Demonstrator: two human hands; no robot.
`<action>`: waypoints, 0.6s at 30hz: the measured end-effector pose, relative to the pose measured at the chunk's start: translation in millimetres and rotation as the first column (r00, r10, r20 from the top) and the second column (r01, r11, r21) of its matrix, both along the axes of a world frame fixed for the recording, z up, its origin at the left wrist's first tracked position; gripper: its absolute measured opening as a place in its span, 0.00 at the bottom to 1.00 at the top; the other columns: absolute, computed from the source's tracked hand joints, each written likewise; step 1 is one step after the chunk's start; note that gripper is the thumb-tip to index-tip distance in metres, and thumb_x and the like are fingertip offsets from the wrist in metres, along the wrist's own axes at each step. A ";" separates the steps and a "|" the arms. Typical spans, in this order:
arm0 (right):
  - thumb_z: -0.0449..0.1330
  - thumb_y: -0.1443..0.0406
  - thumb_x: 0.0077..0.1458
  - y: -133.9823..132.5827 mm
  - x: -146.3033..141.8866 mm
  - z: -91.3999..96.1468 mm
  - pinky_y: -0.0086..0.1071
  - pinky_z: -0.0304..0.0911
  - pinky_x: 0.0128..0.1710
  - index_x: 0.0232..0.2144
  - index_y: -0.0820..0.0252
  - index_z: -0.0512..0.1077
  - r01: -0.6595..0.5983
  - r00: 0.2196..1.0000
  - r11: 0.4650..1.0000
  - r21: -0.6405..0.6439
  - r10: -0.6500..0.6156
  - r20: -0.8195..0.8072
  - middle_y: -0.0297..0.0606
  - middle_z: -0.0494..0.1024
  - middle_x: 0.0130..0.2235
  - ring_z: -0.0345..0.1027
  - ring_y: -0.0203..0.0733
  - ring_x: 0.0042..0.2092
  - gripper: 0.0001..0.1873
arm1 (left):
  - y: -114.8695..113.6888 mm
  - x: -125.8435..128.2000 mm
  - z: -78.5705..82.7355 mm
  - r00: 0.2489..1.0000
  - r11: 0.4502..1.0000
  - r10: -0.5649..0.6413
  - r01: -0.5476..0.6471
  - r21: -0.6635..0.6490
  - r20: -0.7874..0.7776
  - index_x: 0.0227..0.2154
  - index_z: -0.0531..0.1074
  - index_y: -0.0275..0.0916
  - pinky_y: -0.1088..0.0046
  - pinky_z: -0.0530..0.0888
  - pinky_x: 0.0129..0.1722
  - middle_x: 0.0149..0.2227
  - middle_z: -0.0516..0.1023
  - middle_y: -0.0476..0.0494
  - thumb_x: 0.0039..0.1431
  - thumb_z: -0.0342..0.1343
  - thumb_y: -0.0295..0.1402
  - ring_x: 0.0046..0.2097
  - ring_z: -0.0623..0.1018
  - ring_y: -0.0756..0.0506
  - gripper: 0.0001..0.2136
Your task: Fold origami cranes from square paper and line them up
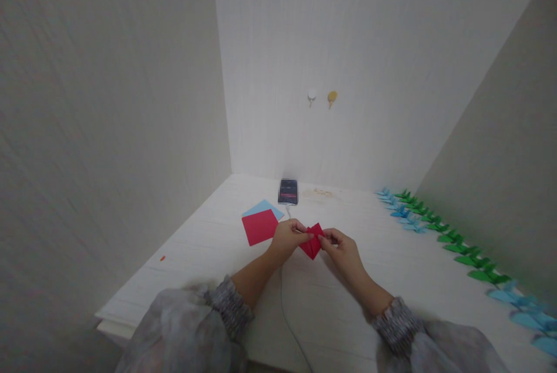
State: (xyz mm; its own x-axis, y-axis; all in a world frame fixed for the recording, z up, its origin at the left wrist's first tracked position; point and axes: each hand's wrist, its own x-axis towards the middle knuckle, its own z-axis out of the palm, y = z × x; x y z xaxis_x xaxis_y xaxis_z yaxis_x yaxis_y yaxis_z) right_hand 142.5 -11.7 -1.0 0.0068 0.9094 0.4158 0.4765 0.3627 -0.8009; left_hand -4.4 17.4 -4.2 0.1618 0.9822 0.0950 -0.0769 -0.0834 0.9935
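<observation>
Pinching a folded red paper (312,249) over a white tabletop (348,315), clamped on its left side with thumb and fingers of the left hand (287,238), on its right with those of the right hand (347,250); perhaps just off the surface, hard to tell. Working beside a flat red sheet (260,227) overlapping a light-blue sheet (263,206), near a phone (288,192), well apart from green paper shapes (485,275) and blue paper shapes (535,320).
</observation>
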 end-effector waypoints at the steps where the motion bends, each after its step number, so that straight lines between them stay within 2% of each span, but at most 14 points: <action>1: 0.53 0.64 0.45 -0.4 -0.9 0.5 0.29 0.59 0.26 0.25 0.62 0.70 0.004 1.000 1.000 0.006 -0.005 0.026 0.36 0.71 0.22 0.63 0.37 0.25 0.08 | -0.1 0.1 -1.2 1.000 1.000 -0.008 0.009 0.028 -0.029 0.21 0.65 0.34 0.78 0.65 0.22 0.19 0.71 0.51 0.34 0.60 0.32 0.22 0.70 0.53 0.11; 4: 0.52 0.67 0.44 -1.1 -3.6 2.3 0.31 0.60 0.29 0.26 0.62 0.70 0.008 0.993 0.999 0.036 -0.012 0.114 0.37 0.73 0.25 0.64 0.38 0.27 0.07 | -0.8 0.4 -3.9 0.995 0.993 -0.021 0.033 0.115 -0.102 0.23 0.66 0.35 0.78 0.65 0.24 0.21 0.72 0.49 0.37 0.58 0.32 0.24 0.71 0.52 0.10; 8: 0.51 0.68 0.43 -0.8 -5.1 2.7 0.31 0.60 0.28 0.26 0.62 0.71 0.023 0.978 0.998 0.058 -0.034 0.204 0.37 0.73 0.25 0.65 0.39 0.27 0.08 | -1.4 0.4 -5.4 0.980 0.989 -0.032 0.060 0.133 -0.198 0.26 0.68 0.34 0.77 0.66 0.25 0.25 0.74 0.46 0.40 0.56 0.33 0.26 0.72 0.50 0.09; 13: 0.51 0.67 0.44 -3.0 -7.9 4.3 0.30 0.59 0.26 0.26 0.61 0.70 0.067 0.960 0.995 0.079 -0.086 0.265 0.36 0.72 0.22 0.64 0.38 0.25 0.08 | -2.6 -0.1 -5.3 0.952 0.982 0.021 0.038 0.187 -0.306 0.26 0.69 0.35 0.77 0.66 0.24 0.24 0.74 0.46 0.41 0.55 0.33 0.26 0.72 0.50 0.08; 18: 0.51 0.66 0.45 -5.7 -10.2 7.3 0.29 0.57 0.26 0.23 0.60 0.67 0.118 0.935 0.989 0.085 -0.140 0.326 0.35 0.71 0.22 0.64 0.38 0.25 0.06 | -6.8 0.5 0.5 0.950 0.979 0.086 -0.025 0.201 -0.299 0.23 0.69 0.34 0.77 0.65 0.23 0.22 0.73 0.47 0.41 0.54 0.34 0.25 0.71 0.50 0.07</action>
State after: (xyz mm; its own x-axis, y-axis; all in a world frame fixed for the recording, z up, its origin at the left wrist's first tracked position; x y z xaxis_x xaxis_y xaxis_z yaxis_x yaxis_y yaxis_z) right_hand 132.3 -17.4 6.4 -0.0255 0.8817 0.4711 0.7562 0.3252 -0.5678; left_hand -3.9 10.6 -3.7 0.1587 0.9583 0.2375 0.2374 -0.2705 0.9330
